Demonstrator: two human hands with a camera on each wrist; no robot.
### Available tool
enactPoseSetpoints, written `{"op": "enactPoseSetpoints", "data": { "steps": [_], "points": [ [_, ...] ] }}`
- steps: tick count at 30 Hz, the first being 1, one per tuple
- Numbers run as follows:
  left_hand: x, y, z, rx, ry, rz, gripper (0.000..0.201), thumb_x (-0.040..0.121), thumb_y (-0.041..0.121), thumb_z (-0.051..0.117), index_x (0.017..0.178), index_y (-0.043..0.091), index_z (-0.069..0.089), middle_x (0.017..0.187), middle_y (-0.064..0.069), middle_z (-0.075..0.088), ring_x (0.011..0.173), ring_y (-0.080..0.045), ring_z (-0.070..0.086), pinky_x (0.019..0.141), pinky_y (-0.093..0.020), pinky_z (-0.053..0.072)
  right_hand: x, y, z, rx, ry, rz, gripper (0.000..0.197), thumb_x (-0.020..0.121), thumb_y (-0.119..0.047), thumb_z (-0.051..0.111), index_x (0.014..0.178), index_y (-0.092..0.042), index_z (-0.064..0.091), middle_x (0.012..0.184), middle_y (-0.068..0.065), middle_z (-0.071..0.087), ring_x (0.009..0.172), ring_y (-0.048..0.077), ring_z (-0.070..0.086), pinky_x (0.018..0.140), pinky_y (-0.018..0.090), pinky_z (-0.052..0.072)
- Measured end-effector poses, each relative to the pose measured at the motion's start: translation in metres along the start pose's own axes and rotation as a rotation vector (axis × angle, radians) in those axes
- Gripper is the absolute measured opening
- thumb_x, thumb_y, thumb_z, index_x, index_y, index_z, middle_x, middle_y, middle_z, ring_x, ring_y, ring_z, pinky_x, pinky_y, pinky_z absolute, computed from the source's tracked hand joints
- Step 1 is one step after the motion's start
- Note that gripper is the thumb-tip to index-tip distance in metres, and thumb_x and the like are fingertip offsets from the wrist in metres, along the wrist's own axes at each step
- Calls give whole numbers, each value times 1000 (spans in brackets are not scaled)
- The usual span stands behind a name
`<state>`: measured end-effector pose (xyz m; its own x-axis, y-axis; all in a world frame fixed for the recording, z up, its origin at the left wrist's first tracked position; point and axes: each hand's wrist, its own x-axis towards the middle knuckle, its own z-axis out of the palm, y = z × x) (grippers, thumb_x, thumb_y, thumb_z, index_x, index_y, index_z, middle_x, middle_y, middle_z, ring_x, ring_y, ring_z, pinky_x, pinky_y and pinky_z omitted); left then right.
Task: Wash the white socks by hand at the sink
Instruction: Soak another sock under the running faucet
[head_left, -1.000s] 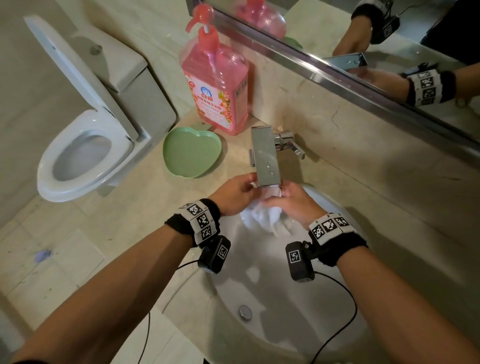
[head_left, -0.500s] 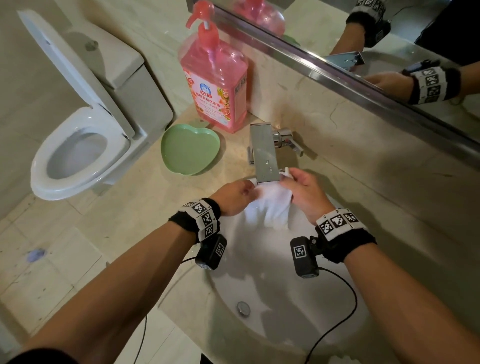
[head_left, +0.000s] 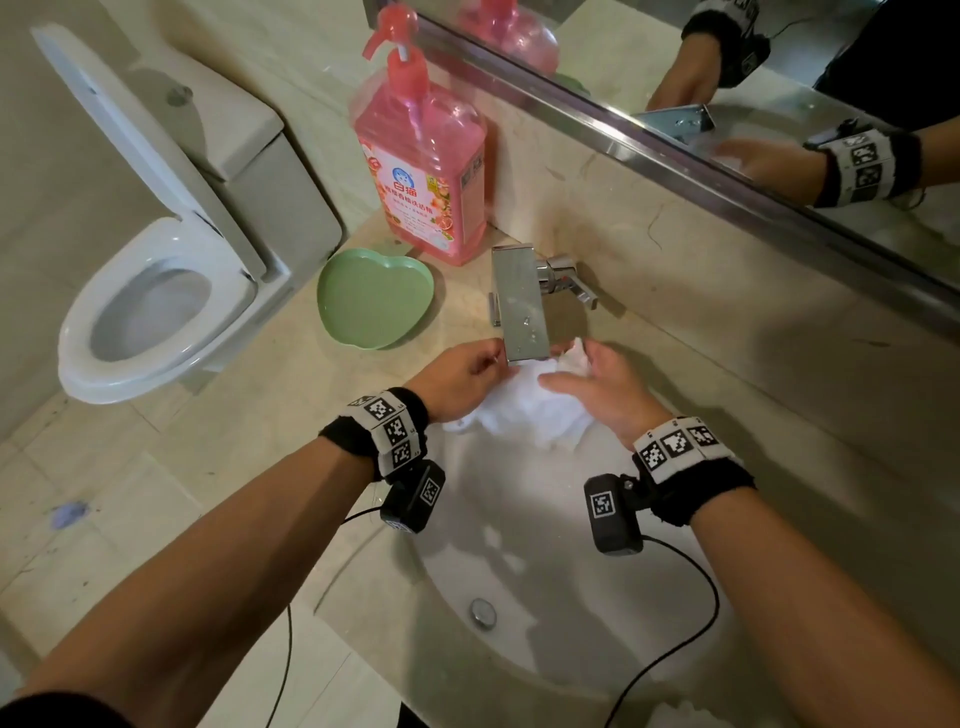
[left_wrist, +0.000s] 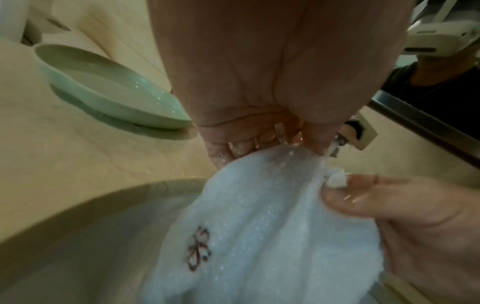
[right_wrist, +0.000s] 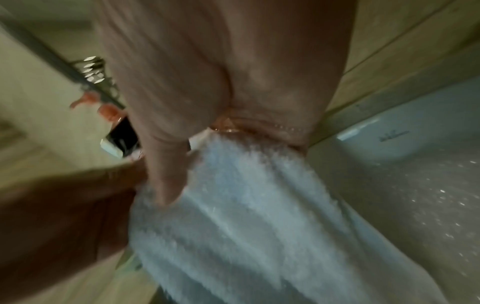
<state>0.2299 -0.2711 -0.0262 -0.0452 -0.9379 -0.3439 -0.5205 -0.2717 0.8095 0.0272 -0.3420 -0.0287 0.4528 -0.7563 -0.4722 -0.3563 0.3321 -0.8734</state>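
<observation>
A wet white sock (head_left: 524, 410) hangs over the sink basin (head_left: 519, 571), just under the square chrome faucet spout (head_left: 519, 306). My left hand (head_left: 462, 379) grips its left upper edge with curled fingers; in the left wrist view the sock (left_wrist: 259, 226) shows a small brown butterfly mark, and water runs onto it by my left hand (left_wrist: 259, 142). My right hand (head_left: 597, 384) holds the right side, thumb laid across the cloth. In the blurred right wrist view the sock (right_wrist: 246, 216) drapes down from my right hand (right_wrist: 207, 144).
A pink pump bottle of detergent (head_left: 421, 171) stands at the wall behind a green heart-shaped dish (head_left: 374, 296). An open toilet (head_left: 156, 306) is at the left. The drain (head_left: 483, 612) lies low in the basin. A mirror (head_left: 727, 78) runs along the wall.
The sock, bunched between both hands a second ago, is now spread wider under the spout. My right hand has shifted right and slightly back; the left hand stays by the spout.
</observation>
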Motion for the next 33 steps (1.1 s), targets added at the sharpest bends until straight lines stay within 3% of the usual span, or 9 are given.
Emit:
{"op": "enactPoseSetpoints", "data": {
  "steps": [3,7,10,13,17,20,25,28,33],
  "points": [
    [-5,8,-8,-52,-29,-17,21,101,16,51,107,0,62,102,-13,69,93,-29,62,93,-41,49,6,8,19,-267,-117,-104,24,83,-23,80,106,-19,71,99,-5,74,89,8,67,79,22,50],
    [-11,9,-19,-44,-21,-59,9,93,10,55,95,17,59,90,-4,63,84,-24,58,81,-38,48,16,9,33,-341,-150,-61,19,95,-34,66,85,-18,72,64,-14,62,59,1,54,62,23,40],
    [-11,-1,-22,2,21,-127,19,86,2,53,100,13,57,96,-9,66,85,-28,61,79,-39,51,18,9,29,-126,-86,18,15,94,-30,64,96,-42,73,84,-20,70,77,-2,61,70,23,46],
    [-11,-15,-12,94,-33,-178,15,89,10,59,104,11,60,98,-6,66,87,-26,60,80,-35,49,14,7,17,20,52,66,42,81,-41,63,122,-32,66,88,-5,63,78,10,54,73,31,42],
    [-5,-26,8,8,-9,-216,12,94,18,60,103,11,63,109,-10,67,104,-30,61,93,-35,45,9,5,-2,126,149,67,18,77,-39,71,94,-35,65,85,-8,65,81,12,58,71,31,48],
    [5,-20,20,-39,20,-204,21,99,20,53,114,8,62,114,-8,66,110,-29,60,97,-35,46,7,5,-11,141,178,74,9,88,-24,69,96,-28,66,96,-3,69,87,17,63,81,34,51],
    [7,-9,29,-270,113,-210,31,101,28,52,121,6,61,114,-16,69,98,-21,61,95,-46,51,4,11,-19,151,216,36,29,82,-26,68,68,-51,73,63,-21,68,59,-3,64,52,15,50],
    [1,-4,21,-399,252,-157,16,101,19,53,91,11,63,85,-5,66,75,-17,55,72,-35,48,4,17,-17,123,199,54,16,72,-42,69,84,-36,76,80,-6,70,80,17,64,73,33,51],
    [-20,6,-10,-343,337,-109,22,99,27,57,91,7,61,83,-6,65,76,-19,61,78,-42,54,2,25,-4,-97,80,-32,31,96,-45,57,114,-21,66,95,0,68,92,23,63,86,42,49]
  ]
}}
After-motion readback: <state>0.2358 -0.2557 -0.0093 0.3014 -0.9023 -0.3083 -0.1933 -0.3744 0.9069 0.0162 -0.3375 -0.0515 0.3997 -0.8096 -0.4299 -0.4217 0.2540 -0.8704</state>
